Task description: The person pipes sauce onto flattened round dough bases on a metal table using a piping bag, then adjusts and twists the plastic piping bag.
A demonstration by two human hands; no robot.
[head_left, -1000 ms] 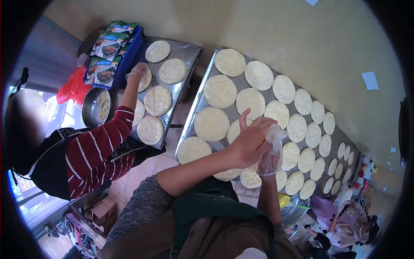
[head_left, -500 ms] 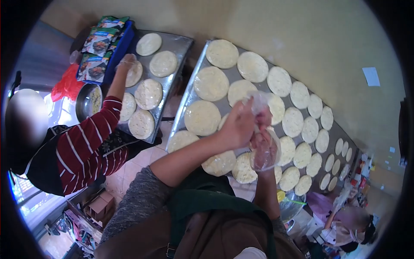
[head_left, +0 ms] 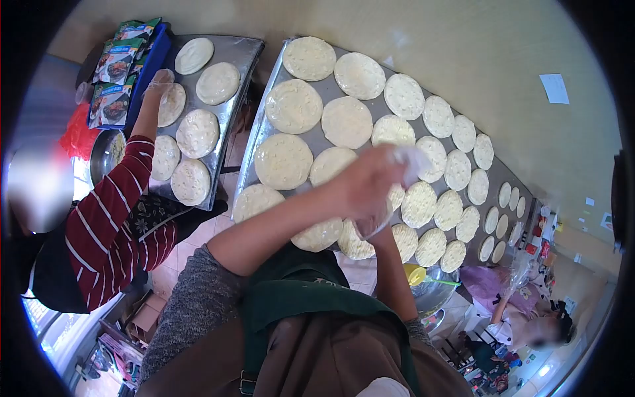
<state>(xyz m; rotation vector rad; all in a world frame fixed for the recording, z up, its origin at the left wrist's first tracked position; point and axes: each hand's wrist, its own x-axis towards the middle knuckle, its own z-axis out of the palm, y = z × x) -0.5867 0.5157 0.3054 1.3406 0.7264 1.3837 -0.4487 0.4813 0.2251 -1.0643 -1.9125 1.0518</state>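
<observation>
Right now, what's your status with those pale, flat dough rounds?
Left grip blurred, at thin clear plastic; right grip mostly hidden behind left. Pale dough rounds in rows on grey metal surface. Bare left forearm blocks some from view.

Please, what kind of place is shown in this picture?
Probably a bakery or food workshop: many flat dough rounds lie on metal surfaces, and a nearby co-worker wears a clear plastic glove.

1. Two metal tabletops: upper left point(head_left: 246, 49), centre point(head_left: 327, 86).
2. Six dough rounds point(head_left: 197, 133), upper left.
3. About twenty-four large dough rounds point(head_left: 283, 161), centre, some partly hidden.
4. At least seven small dough rounds point(head_left: 492, 220), right.
5. One blue bin point(head_left: 156, 55), upper left.
6. At least three packets point(head_left: 119, 61), inside it.
7. Two hands point(head_left: 370, 178) of the wearer, centre.
</observation>
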